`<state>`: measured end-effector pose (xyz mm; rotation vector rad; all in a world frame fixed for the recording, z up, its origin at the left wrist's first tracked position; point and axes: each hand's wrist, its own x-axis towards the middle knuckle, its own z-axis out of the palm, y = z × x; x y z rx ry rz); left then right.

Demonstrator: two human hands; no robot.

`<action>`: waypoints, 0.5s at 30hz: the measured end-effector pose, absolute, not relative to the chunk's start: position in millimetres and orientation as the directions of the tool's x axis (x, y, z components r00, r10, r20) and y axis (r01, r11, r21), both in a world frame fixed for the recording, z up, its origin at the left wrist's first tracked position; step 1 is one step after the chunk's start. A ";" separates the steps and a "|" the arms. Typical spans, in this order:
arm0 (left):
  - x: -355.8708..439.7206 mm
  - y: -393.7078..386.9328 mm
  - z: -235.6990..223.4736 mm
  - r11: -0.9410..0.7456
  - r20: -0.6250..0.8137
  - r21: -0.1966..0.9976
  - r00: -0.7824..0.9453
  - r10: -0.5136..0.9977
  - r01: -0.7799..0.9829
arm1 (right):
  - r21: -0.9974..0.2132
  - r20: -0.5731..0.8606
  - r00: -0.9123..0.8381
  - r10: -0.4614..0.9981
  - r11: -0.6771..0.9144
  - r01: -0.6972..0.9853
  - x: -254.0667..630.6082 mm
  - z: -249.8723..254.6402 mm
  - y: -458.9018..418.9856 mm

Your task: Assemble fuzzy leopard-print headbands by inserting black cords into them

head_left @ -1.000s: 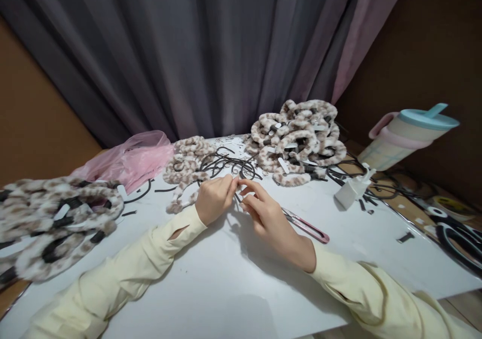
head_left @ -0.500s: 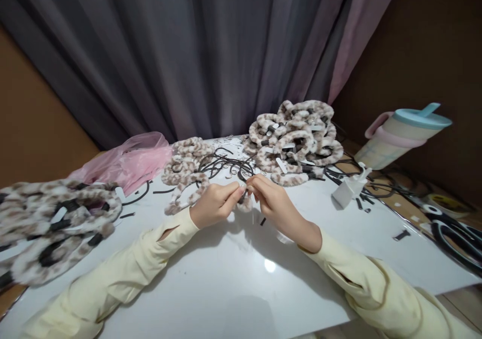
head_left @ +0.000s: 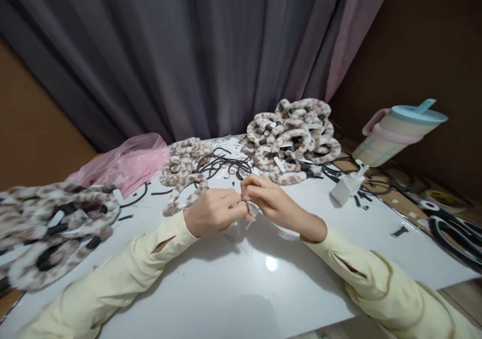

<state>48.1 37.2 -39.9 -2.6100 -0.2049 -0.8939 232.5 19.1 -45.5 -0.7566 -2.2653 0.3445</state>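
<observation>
Over the middle of the white table, my left hand (head_left: 216, 211) and my right hand (head_left: 273, 201) meet with their fingertips pinched together. Between them is a small part of a spotted furry strap (head_left: 254, 209), mostly covered by the fingers. A thin pale strip sticks out below it, and a bit of dark cord seems to show at the left fingertips. Both hands are closed. Just beyond them lies a tangle of dark cords (head_left: 222, 164) with small metal rings. Left of the cords rest several spotted furry loops (head_left: 184, 178).
Furry loops with white tags form a large pile (head_left: 297, 138) at the back right and another (head_left: 56, 228) at the left. A pink plastic bag (head_left: 124, 160) lies behind the left pile. On the right are a tumbler (head_left: 399, 133), a white charger (head_left: 346, 188) and black-handled scissors (head_left: 452, 233).
My left hand has turned over, knuckles now upward, and shifted slightly right under the right fingertips. My right fingers have curled more. The view has shifted slightly.
</observation>
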 end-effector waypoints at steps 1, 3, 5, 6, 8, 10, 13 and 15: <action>47.4 37.6 -39.0 -0.890 0.612 -0.383 0.789 -0.044 0.248 | -0.411 0.556 -0.585 0.590 0.807 0.423 234.0 -43.2 17.8; 45.8 38.0 -38.1 -0.834 0.627 -0.494 0.765 -0.146 0.246 | -0.352 0.573 -0.595 0.563 0.825 0.441 236.1 -39.1 14.5; 43.2 38.4 -39.3 -0.801 0.666 -0.535 0.718 -0.204 0.269 | -0.323 0.584 -0.591 0.556 0.827 0.460 236.5 -35.8 11.0; 41.3 38.8 -40.9 -0.794 0.687 -0.538 0.693 -0.217 0.284 | -0.322 0.585 -0.589 0.558 0.826 0.464 236.2 -34.7 9.4; 36.1 40.2 -46.1 -0.806 0.707 -0.511 0.679 -0.197 0.299 | -0.342 0.574 -0.591 0.568 0.821 0.457 235.0 -33.4 6.9; 30.4 41.9 -52.4 -0.844 0.673 -0.470 0.724 -0.152 0.259 | -0.387 0.557 -0.598 0.576 0.818 0.426 234.1 -32.9 5.6; 26.1 42.2 -58.2 -0.888 0.622 -0.431 0.765 -0.165 0.159 | -0.486 0.536 -0.610 0.583 0.804 0.342 233.8 -32.4 4.7; 29.0 40.0 -56.7 -0.902 0.625 -0.419 0.754 -0.204 0.103 | -0.558 0.526 -0.605 0.598 0.779 0.286 233.7 -31.5 3.9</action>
